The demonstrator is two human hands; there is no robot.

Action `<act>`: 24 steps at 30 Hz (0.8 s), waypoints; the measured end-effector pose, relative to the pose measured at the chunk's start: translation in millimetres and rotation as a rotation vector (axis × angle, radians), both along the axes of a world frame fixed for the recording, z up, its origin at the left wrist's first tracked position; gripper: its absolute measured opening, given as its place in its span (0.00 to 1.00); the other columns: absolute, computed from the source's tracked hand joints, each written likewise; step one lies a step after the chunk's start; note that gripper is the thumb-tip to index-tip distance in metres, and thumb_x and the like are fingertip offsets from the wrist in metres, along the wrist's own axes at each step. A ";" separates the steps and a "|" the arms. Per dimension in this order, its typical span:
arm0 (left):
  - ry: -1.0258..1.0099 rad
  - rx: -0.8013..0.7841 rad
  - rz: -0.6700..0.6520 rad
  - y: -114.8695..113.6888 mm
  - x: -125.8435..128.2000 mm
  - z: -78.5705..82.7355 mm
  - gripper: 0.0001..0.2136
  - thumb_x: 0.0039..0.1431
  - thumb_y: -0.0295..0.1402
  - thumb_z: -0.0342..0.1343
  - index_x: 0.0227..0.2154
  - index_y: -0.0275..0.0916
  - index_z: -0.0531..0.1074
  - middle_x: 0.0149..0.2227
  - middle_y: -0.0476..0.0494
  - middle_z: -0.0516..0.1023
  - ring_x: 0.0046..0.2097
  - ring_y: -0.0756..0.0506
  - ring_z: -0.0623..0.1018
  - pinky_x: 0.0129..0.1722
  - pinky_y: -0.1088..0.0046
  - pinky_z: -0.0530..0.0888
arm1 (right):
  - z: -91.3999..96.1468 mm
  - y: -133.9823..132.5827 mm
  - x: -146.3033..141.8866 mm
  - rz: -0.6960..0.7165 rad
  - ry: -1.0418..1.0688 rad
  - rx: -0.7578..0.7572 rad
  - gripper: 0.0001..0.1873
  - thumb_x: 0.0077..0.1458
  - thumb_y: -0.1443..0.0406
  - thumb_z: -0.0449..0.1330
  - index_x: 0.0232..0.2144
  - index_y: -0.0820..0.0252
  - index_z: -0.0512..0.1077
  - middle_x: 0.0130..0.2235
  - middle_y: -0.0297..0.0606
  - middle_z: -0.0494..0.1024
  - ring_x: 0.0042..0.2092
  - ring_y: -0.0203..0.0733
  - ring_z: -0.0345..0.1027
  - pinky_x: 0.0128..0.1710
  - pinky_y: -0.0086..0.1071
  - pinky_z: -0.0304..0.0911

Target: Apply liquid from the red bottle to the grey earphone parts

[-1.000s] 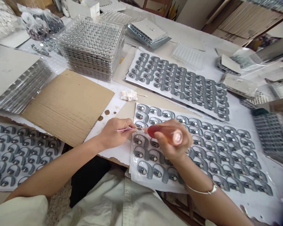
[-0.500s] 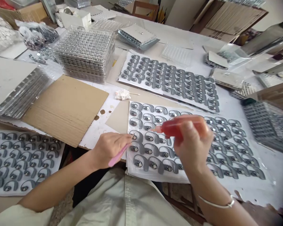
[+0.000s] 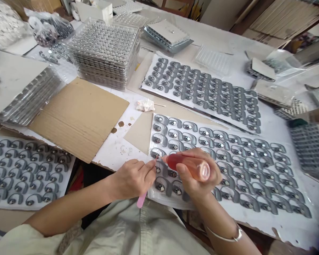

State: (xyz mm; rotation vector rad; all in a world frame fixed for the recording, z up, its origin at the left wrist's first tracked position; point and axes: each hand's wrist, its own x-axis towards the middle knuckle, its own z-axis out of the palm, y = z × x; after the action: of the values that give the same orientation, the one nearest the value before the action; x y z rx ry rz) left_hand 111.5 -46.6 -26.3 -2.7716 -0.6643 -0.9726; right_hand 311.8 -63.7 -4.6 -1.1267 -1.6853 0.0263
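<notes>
Pale green shirt (image 3: 117,232) — slim silvery bangle (image 3: 237,237) on the right forearm (image 3: 215,216).

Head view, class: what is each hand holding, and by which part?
The right hand holds the red bottle around its body. The left hand holds a pink tool; one end sticks out below, but the gripped part is hidden.

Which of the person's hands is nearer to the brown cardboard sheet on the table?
The left hand: holding a pink stick, it is to the right of the cardboard sheet. The right hand, holding a red bottle, is farther right, over the grey pieces.
</notes>
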 end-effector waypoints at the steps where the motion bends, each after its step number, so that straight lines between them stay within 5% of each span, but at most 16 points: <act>1: 0.001 -0.002 0.003 -0.9 0.3 -0.1 0.03 0.60 0.25 0.53 0.33 0.31 0.71 0.42 0.36 0.81 0.26 0.48 0.74 0.21 0.70 0.69 | -0.4 0.4 -0.4 -0.001 -0.011 -0.006 0.13 0.51 0.65 0.64 0.40 0.61 0.69 0.32 0.38 0.74 0.29 0.38 0.68 0.26 0.34 0.66; 14: -0.007 0.023 0.012 -3.7 0.3 -2.2 0.02 0.58 0.25 0.55 0.32 0.31 0.71 0.39 0.34 0.81 0.24 0.49 0.72 0.20 0.70 0.66 | -5.2 6.3 -2.1 -0.006 -0.083 0.039 0.18 0.52 0.65 0.65 0.45 0.57 0.67 0.33 0.36 0.74 0.29 0.36 0.68 0.25 0.32 0.66; 19: -0.013 0.021 0.017 -3.6 0.9 -1.3 0.03 0.59 0.25 0.54 0.32 0.31 0.72 0.39 0.34 0.81 0.24 0.49 0.73 0.20 0.71 0.67 | -6.9 4.9 -1.9 0.012 -0.095 0.084 0.28 0.51 0.67 0.65 0.53 0.54 0.62 0.34 0.35 0.74 0.31 0.37 0.68 0.28 0.33 0.67; 24: -0.009 0.010 0.012 -2.3 1.4 1.8 0.03 0.59 0.25 0.54 0.32 0.30 0.72 0.40 0.33 0.81 0.24 0.49 0.73 0.19 0.70 0.68 | -4.6 5.8 -3.3 0.003 -0.111 0.081 0.21 0.51 0.66 0.65 0.47 0.58 0.65 0.33 0.37 0.74 0.29 0.38 0.68 0.26 0.32 0.66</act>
State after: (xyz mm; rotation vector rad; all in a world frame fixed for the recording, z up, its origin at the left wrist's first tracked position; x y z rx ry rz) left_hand 112.8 -48.9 -24.5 -2.7536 -0.6746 -0.9844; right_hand 308.5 -57.9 -9.2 -1.0819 -1.7703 -0.1032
